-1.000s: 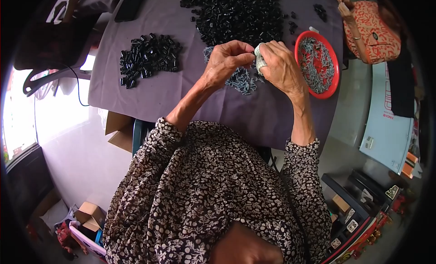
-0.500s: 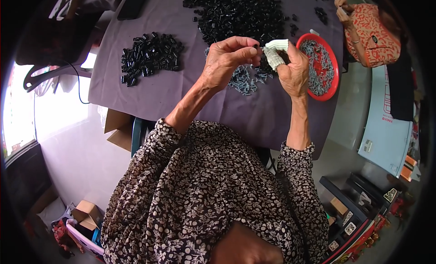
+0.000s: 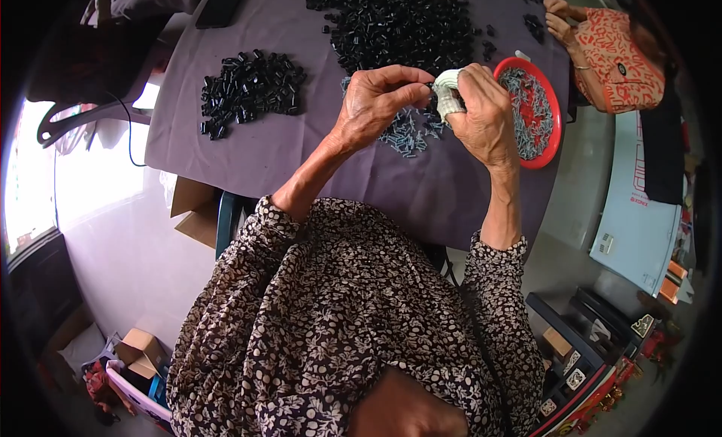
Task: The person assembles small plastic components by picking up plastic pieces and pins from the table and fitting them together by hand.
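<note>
My left hand (image 3: 376, 104) pinches a small black plastic piece (image 3: 432, 85) between thumb and forefinger, above the table. White knitted finger covers (image 3: 449, 91) wrap the thumb and forefinger of my right hand (image 3: 485, 113), which is closed against the same piece. Whatever the right fingertips hold is hidden by the covers. Just below the hands lies a loose heap of small grey screws (image 3: 408, 136). Behind them spreads a large heap of black plastic pieces (image 3: 395, 27), and a smaller pile of like pieces (image 3: 248, 91) sits to the left.
A red oval tray (image 3: 555, 128) of grey screws stands right of my right hand. The purple cloth (image 3: 323, 174) covers the table. Another person's hand (image 3: 564, 23) and orange patterned clothing (image 3: 617, 61) are at the far right. A dark flat object (image 3: 222, 7) lies at the back left.
My right fingers have curled in and closed around the black piece, with the wrist turned. My left fingertips have drawn together on it. The other person's hands have shifted slightly.
</note>
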The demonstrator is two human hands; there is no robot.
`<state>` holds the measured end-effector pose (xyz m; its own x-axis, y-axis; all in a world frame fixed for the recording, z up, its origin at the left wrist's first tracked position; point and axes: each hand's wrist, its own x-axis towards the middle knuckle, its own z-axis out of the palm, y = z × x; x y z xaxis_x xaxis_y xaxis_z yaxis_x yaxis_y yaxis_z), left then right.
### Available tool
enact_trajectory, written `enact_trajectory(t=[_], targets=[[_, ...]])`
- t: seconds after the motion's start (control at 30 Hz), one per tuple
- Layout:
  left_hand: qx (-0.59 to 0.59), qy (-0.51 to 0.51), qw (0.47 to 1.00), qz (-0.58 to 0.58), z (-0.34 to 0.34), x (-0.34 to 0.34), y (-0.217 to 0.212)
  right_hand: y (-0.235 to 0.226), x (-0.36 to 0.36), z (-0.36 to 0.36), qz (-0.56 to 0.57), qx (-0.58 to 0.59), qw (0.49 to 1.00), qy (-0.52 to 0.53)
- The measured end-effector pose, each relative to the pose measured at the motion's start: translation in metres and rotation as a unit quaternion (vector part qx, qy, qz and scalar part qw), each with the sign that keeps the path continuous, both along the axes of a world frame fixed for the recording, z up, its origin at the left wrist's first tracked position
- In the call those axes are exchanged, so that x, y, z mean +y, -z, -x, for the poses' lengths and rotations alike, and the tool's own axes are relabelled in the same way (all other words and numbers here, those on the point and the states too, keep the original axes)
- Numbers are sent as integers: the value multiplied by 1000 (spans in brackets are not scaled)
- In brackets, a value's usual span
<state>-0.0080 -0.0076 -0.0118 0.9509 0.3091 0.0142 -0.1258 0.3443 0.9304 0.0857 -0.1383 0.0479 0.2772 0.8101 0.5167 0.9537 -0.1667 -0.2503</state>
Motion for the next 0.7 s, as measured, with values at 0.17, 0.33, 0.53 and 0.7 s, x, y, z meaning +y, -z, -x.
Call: enact_trajectory(t=[0.17, 0.33, 0.53, 0.7], targets=[[20, -14, 989, -143, 3, -3, 7, 2, 2, 8, 38, -41, 998, -30], [94, 83, 992, -23, 11, -6, 27, 35, -19, 12, 50, 77, 996, 23], [86, 47, 994, 42, 5, -3, 33, 71, -38, -35, 107, 149, 969, 168], [90, 19, 995, 24, 7, 5, 29, 86, -14, -51, 130, 113, 973, 155]])
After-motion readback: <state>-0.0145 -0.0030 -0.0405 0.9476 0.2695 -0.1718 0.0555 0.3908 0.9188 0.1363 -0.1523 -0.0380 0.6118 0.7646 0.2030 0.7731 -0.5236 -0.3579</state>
